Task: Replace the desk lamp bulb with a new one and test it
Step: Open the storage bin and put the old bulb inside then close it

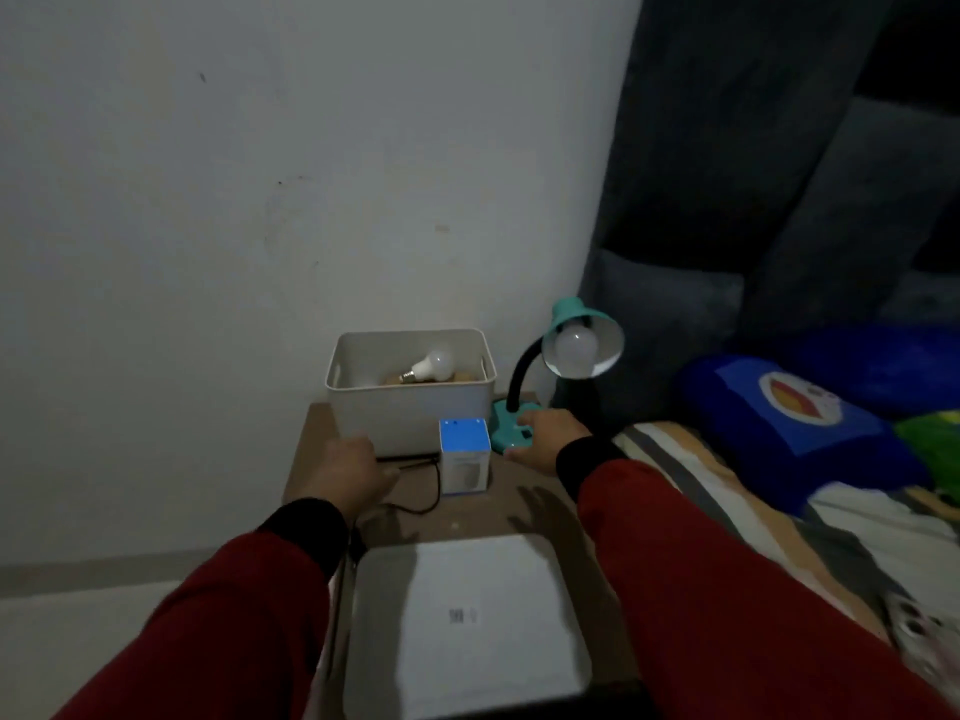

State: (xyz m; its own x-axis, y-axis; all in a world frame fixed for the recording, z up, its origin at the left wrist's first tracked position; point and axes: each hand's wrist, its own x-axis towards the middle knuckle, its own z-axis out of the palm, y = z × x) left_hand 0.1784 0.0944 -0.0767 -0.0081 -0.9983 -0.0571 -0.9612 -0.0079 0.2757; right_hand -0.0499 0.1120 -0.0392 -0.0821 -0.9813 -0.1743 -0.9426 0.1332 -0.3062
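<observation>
Dim table; seemingly matte round bulb.

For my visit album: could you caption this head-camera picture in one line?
In a dim room, the right hand rests on the teal lamp base, left hand near the bulb box.

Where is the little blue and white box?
In the head view, the small blue and white cardboard box stands upright on the brown table, just in front of the white plastic bin and left of the teal lamp base.

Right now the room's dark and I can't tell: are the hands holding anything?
Right hand rests on the lamp's teal base; left hand seems empty.
</observation>
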